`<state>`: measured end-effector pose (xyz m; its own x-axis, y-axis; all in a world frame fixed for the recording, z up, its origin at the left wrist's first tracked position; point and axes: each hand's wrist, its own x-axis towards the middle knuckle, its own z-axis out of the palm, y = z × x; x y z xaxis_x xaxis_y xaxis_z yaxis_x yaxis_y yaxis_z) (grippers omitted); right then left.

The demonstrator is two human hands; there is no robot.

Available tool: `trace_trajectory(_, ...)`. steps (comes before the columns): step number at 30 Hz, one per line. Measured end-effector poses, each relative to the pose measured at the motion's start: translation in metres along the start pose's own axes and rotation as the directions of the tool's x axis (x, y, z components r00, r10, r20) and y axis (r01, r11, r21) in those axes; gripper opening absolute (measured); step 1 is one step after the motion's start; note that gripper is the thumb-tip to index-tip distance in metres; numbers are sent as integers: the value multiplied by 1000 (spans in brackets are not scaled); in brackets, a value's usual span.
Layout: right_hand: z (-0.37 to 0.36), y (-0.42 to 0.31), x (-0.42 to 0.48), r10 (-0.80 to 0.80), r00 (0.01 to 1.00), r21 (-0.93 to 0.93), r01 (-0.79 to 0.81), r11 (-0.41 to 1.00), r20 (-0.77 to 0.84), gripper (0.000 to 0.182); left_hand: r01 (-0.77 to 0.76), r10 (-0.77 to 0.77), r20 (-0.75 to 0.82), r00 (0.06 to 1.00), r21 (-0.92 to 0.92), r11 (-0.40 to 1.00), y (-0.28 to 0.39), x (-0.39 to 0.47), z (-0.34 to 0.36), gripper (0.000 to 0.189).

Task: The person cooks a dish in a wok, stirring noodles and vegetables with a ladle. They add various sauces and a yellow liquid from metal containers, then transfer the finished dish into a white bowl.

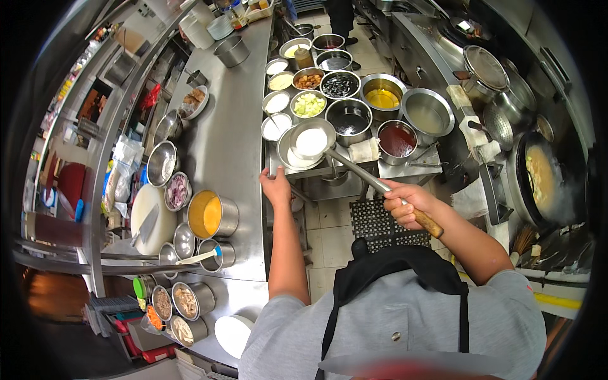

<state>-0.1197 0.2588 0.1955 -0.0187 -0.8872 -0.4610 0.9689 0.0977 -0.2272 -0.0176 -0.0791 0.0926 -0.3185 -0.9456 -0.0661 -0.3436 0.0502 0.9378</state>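
My right hand [407, 205] is closed around the long handle of a metal ladle [363, 175], whose end is wooden. The ladle's bowl [327, 127] holds something white and sits over a wide metal bowl [285, 159] of white contents at the near edge of the ingredient stand. My left hand [277, 187] is beside that bowl, its fingers apart, at the edge of the steel counter. Just beyond the ladle are a pot of dark liquid [349, 118] and a bowl of chopped pale green vegetable [308, 104]. A pot of red sauce [397, 141] stands to the right.
At right, a steaming wok [539, 178] holds food in pale liquid. A cleaver [148, 224] lies on a round white board [142, 204] at left, near a pot of yellow liquid [211, 216]. A perforated black mat [380, 221] covers part of the floor. Another person's legs [339, 21] show ahead.
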Motion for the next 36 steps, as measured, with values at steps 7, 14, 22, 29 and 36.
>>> trace_trajectory(7,-47,25,-136,-17,991,236,-14,972,132,46,-416,442,-137,886,185,890,61,-43,-2,50)
trace_trajectory(14,-85,65,-331,-398,909,247,416,875,-121,61,-560,559,38,828,26,828,91,-126,73,43)
trace_trajectory(22,-145,61,-456,-749,476,-40,832,553,-461,58,-433,565,526,635,-364,825,131,-230,218,29)
trace_trajectory(29,-277,-10,-503,-675,87,-324,828,458,-733,65,-201,563,764,316,-526,826,179,-292,333,25)
trace_trajectory(36,-313,-44,-469,-504,-127,-464,624,629,-854,76,-341,392,918,64,-349,873,139,-306,455,37)
